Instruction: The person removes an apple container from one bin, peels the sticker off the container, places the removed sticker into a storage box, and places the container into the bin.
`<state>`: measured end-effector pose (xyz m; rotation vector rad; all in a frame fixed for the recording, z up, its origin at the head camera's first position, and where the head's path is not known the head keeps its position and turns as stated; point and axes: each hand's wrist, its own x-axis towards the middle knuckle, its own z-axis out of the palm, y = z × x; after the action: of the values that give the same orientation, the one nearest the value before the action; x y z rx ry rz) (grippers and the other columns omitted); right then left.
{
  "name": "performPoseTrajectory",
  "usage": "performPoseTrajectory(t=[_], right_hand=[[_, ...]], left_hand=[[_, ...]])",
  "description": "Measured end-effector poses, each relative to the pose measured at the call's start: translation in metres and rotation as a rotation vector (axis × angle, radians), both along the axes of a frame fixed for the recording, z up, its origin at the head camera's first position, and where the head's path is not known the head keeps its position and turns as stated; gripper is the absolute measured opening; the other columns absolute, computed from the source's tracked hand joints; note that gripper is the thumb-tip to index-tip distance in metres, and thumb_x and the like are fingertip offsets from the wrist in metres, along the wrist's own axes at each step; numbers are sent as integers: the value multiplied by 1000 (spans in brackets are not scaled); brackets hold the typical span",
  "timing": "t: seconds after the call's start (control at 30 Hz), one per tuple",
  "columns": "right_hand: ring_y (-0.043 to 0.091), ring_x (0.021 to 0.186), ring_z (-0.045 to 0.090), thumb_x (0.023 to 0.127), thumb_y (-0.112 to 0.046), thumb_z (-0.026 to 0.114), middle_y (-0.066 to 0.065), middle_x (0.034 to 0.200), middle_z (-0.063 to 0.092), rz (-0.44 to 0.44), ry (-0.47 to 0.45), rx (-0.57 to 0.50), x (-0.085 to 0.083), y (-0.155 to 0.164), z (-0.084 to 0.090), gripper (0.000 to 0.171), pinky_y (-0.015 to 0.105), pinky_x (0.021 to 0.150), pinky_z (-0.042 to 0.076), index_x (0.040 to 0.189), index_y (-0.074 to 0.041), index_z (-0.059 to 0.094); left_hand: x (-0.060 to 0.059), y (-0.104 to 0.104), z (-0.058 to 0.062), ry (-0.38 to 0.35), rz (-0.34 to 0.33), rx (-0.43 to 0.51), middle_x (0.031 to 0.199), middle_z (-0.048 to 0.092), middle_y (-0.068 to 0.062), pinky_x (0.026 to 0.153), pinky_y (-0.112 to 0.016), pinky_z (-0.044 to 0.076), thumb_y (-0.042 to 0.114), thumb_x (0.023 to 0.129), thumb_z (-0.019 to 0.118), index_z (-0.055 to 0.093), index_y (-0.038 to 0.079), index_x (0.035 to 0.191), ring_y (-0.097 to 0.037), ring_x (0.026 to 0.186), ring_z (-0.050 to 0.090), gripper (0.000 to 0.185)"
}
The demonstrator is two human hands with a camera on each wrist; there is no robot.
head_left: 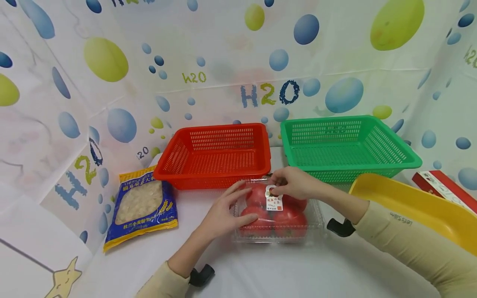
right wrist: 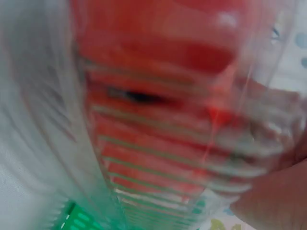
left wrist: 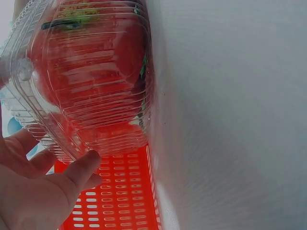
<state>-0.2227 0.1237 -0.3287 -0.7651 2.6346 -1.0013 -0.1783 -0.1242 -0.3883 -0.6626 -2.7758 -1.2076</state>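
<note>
A clear plastic clamshell box (head_left: 314, 221) of several red tomatoes (head_left: 288, 221), with a white label (head_left: 274, 203) on its lid, lies on the white-covered table. At its left side, my left hand (head_left: 226, 211) rests with fingers and thumb spread over the lid. In the left wrist view the left hand's fingers (left wrist: 79, 170) touch the box's ribbed corner. My right hand (head_left: 294, 183) has its fingers curled at the lid's far edge and the thumb near the label. Through the blurred plastic in the right wrist view, part of the right hand (right wrist: 278, 191) shows beside the box.
Behind the box stand a red basket (head_left: 220, 182) and a green basket (head_left: 350, 167). A blue and yellow bag of pasta (head_left: 139, 207) lies at left. To the right are a yellow tray (head_left: 410, 207) and a red and white box (head_left: 447, 188), partly beyond my right arm.
</note>
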Motion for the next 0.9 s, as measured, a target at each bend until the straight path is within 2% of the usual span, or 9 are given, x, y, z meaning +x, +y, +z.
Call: performPoseTrajectory(t=[0.17, 0.33, 0.43, 0.57, 0.77, 0.9], right_hand=[[21, 82, 56, 86, -19, 68, 1, 84, 63, 27, -78, -103, -6, 15, 5, 13, 32, 72, 50, 97, -12, 65], [25, 91, 55, 87, -26, 67, 6, 94, 63, -14, -165, -164, -12, 50, 14, 25, 38, 79, 50, 105, -9, 63], [27, 95, 55, 88, -30, 66, 8, 98, 64, -54, -205, -159, -13, 79, 17, 30, 41, 83, 49, 107, -8, 62], [27, 94, 56, 90, -30, 63, 9, 99, 64, -58, -215, -127, -10, 123, 14, 30, 39, 85, 48, 108, -7, 61], [24, 90, 58, 93, -22, 58, 12, 100, 64, -29, -288, -65, -1, 187, 6, 26, 31, 81, 48, 110, -2, 59], [22, 91, 58, 94, -18, 56, 13, 104, 62, -31, -349, -28, 3, 219, -3, 29, 30, 80, 50, 115, 2, 56]], left_hand=[[-1, 0, -2, 0, -3, -6, 146, 28, 19, 92, -50, 43, 59, 70, 71, 51, 36, 133, -11, 131, 29, 70], [-1, 0, -2, 7, -6, -3, 146, 29, 19, 91, -50, 44, 58, 71, 71, 51, 36, 133, -11, 131, 29, 69], [-2, 0, -2, 13, -6, -3, 146, 28, 20, 90, -49, 45, 57, 71, 71, 51, 36, 133, -11, 131, 29, 68], [-1, -1, -2, 16, -14, 6, 146, 30, 18, 90, -48, 45, 56, 71, 72, 52, 34, 133, -10, 130, 30, 68], [-1, 0, -2, 10, -22, 10, 146, 30, 17, 88, -45, 47, 57, 71, 71, 52, 34, 132, -10, 131, 29, 68], [-1, -1, -1, 13, -17, 8, 146, 29, 19, 88, -44, 48, 57, 71, 72, 52, 35, 132, -9, 130, 29, 68]])
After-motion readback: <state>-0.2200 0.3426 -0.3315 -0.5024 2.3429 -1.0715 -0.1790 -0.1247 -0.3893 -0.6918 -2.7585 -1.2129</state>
